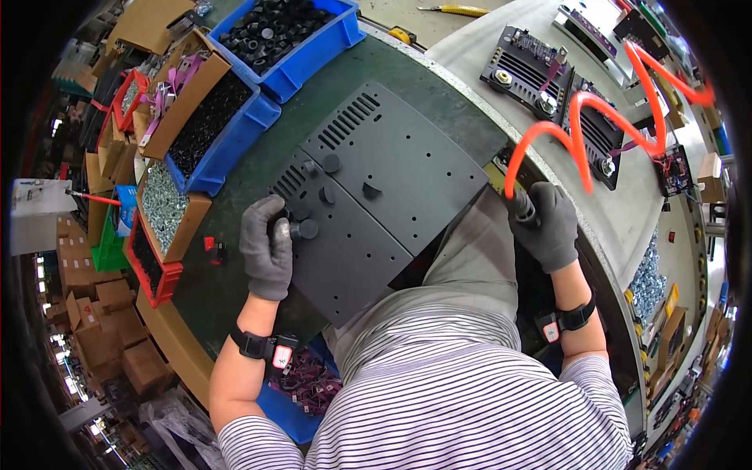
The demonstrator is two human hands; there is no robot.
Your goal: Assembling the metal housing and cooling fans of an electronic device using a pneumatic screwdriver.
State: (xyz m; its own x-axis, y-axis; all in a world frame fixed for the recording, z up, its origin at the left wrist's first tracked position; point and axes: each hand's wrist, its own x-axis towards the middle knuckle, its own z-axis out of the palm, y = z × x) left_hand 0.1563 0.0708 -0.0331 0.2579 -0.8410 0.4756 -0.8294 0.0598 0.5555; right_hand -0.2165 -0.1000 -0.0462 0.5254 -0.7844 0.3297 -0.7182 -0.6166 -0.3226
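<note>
Two dark grey metal panels (407,168) (352,266) with vent slots and small holes lie side by side on the green bench, their near edges reaching over my lap. My left hand (266,249), in a grey glove, is closed at the left edge, thumb and fingers around a black rubber foot (304,229). More loose rubber feet (331,163) (327,195) rest on the panels, one of them tipped on its side (372,189). Right of the panels, my gloved right hand (548,227) grips a dark air tool (523,210) on an orange coiled hose (580,117); its tip is hard to see.
Blue bins of black rubber feet (270,39) and small black parts (205,129) stand at the far left, beside a box of screws (163,207) and a red tray (153,262). Circuit boards with heat sinks (525,70) lie on the grey conveyor (478,59) at right.
</note>
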